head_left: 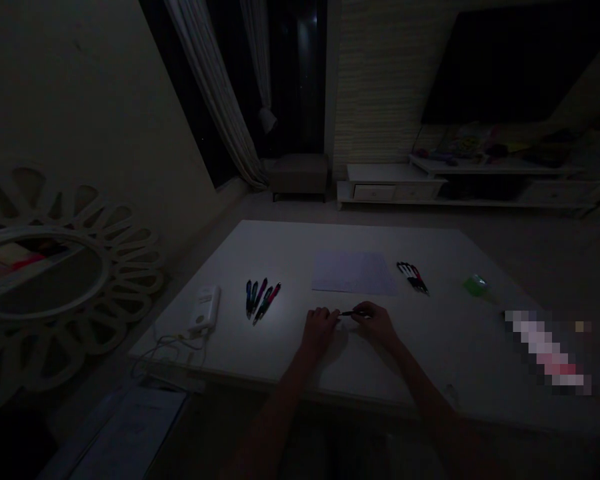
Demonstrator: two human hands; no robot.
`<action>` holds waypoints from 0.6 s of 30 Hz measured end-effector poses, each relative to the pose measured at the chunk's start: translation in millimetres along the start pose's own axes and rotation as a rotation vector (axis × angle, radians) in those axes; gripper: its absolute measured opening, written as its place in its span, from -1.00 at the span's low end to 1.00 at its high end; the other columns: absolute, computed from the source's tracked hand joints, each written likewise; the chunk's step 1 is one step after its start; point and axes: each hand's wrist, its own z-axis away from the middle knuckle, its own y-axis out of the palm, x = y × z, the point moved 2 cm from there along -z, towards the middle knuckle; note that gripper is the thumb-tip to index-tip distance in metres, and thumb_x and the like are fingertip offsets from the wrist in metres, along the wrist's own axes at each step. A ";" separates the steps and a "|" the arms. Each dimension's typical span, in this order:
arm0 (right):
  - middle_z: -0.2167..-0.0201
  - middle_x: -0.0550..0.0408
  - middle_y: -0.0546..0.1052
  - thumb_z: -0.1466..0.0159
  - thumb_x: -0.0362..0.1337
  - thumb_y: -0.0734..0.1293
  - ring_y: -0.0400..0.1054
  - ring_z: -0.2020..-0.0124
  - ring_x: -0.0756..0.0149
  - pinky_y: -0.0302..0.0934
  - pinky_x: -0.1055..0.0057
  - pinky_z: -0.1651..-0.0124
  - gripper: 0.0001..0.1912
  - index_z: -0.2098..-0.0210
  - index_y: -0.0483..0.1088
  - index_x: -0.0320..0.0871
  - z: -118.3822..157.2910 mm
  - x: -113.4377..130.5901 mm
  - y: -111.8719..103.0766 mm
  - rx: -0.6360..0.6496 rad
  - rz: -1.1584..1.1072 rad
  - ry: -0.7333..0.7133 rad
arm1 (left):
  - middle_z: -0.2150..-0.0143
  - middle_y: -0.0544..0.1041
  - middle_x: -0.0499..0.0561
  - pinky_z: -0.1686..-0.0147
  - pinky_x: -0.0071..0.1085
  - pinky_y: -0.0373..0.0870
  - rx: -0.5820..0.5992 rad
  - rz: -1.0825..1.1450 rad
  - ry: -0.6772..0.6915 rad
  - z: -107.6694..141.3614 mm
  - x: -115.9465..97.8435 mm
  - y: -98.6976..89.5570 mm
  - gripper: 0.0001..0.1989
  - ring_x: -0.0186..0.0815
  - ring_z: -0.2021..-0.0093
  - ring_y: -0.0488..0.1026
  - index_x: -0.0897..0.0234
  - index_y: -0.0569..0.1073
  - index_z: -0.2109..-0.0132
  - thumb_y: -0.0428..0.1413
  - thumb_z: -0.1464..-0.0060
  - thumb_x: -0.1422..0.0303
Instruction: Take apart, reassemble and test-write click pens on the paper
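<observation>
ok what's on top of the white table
The white table holds colourful pens, a second pen group, paper, a white device and a green item. The right hand holds a dark pen, one end at the left hand. The paper and a pixelated patch hide what's beneath.

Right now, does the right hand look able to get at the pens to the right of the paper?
Probably yes: nothing visible blocks the tabletop between the right hand and those pens, though its fingers hold a dark pen-like item.

Dark slim pen [347, 313], lying crosswise, held between both hands [321, 328] [376, 323]
</observation>
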 end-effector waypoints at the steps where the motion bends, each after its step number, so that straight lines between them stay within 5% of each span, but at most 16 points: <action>1: 0.42 0.03 0.54 0.02 -0.12 0.36 0.44 0.38 0.23 0.30 0.33 0.30 -0.76 0.43 0.41 -0.15 1.1 -0.6 -0.4 0.006 0.013 0.004 | 0.26 0.39 0.01 0.21 -0.29 0.18 0.008 -0.008 -0.002 -0.1 0.0 -0.4 -0.78 -0.24 0.20 0.31 0.14 0.36 0.03 -0.02 -0.18 0.38; 11: 0.41 -0.02 0.56 0.01 -0.06 0.36 0.44 0.37 0.17 0.29 0.29 0.29 -0.66 0.36 0.44 -0.19 18.8 -38.7 -67.9 -0.232 0.045 0.117 | 0.22 0.39 0.03 0.21 -0.26 0.16 0.086 -0.087 -0.024 -3.7 1.0 -0.2 -0.78 -0.22 0.19 0.30 0.16 0.36 0.07 -0.02 -0.14 0.48; 18: 0.33 0.00 0.55 -0.06 -0.11 0.33 0.40 0.28 0.18 0.25 0.27 0.16 -0.73 0.32 0.49 -0.15 -2.3 -28.2 -35.3 -0.190 0.190 0.006 | 0.20 0.39 0.05 0.21 -0.27 0.16 0.098 -0.086 -0.036 -5.0 0.3 -4.1 -0.79 -0.22 0.20 0.29 0.21 0.35 0.07 -0.04 -0.15 0.47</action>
